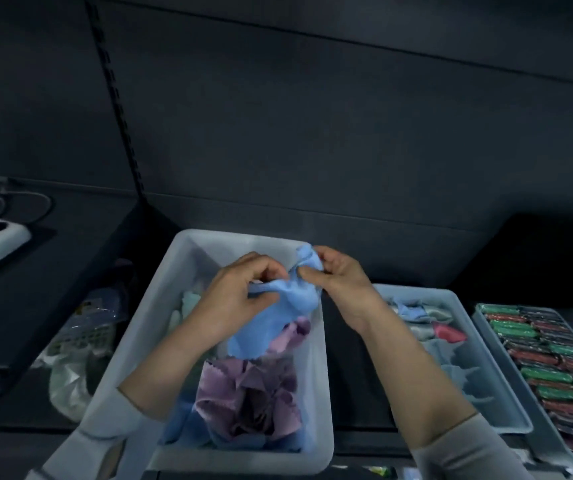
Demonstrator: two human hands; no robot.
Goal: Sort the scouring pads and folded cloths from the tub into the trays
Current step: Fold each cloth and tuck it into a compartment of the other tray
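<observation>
Both hands hold a soft, crumpled light-blue cloth (278,306) above the white tub (188,258): the left hand (240,289) pinches its left part, the right hand (337,275) grips its bunched top. Purple cloths (250,400) fill the tub below. Right of the tub sit a tray (506,403) of cloths and another tray (485,320) packed with green and red pads (555,358), on a dark counter (354,341) backed by dark wall panels (312,116).
</observation>
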